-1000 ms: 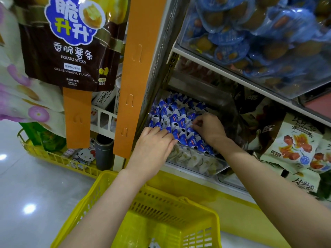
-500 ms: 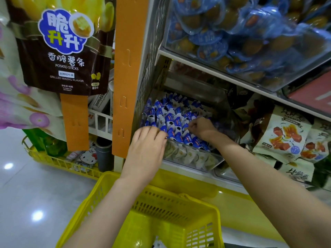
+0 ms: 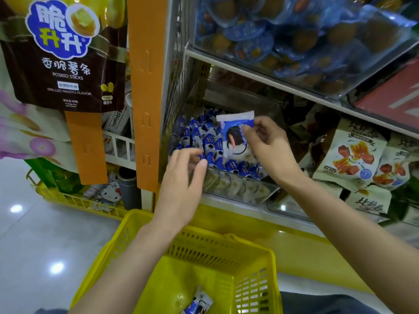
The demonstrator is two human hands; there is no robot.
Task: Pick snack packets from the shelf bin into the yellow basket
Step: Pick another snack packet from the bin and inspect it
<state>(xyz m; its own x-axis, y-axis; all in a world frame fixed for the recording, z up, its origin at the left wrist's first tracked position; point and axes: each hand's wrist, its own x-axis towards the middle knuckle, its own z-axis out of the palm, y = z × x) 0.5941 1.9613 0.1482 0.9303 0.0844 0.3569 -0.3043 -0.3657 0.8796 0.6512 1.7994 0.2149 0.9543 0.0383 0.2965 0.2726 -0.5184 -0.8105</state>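
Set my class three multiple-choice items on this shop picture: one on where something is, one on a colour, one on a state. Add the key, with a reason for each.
1. Where is the packet that the right hand pinches?
A. on the floor
B. raised above the shelf bin
C. on the top shelf

2. What colours are the packets piled in the bin?
A. blue and white
B. red and green
C. plain black

3. What is the state of the yellow basket?
A. empty
B. filled to the brim
C. holds at least one packet

Key:
1 B, the packet is held up clear of the pile.
2 A, the wrappers show blue with white.
3 C, a loose packet lies on its bottom.
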